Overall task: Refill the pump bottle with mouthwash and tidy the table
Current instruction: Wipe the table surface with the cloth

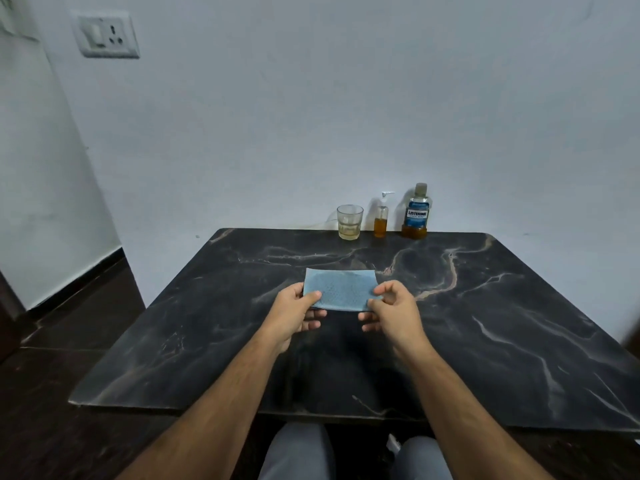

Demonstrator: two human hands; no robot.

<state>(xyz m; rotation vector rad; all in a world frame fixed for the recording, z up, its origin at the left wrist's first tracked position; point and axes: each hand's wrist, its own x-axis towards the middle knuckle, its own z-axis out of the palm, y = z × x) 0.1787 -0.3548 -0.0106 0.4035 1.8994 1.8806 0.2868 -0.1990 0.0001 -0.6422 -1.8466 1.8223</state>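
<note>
Centrally, dark marble table (485, 341), white wall behind. Both hands, left (297, 313) and right (391, 311), pinch a folded blue cloth (341, 289). Far edge: glass (349, 222), pump bottle (381, 216) part-full amber, mouthwash bottle (417, 213).

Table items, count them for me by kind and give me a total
Bottles: 2, pump bottle and Listerine mouthwash bottle
Drinking glass: 1
Blue cloth: 1, held by the left hand and right hand
Total: 4
</note>
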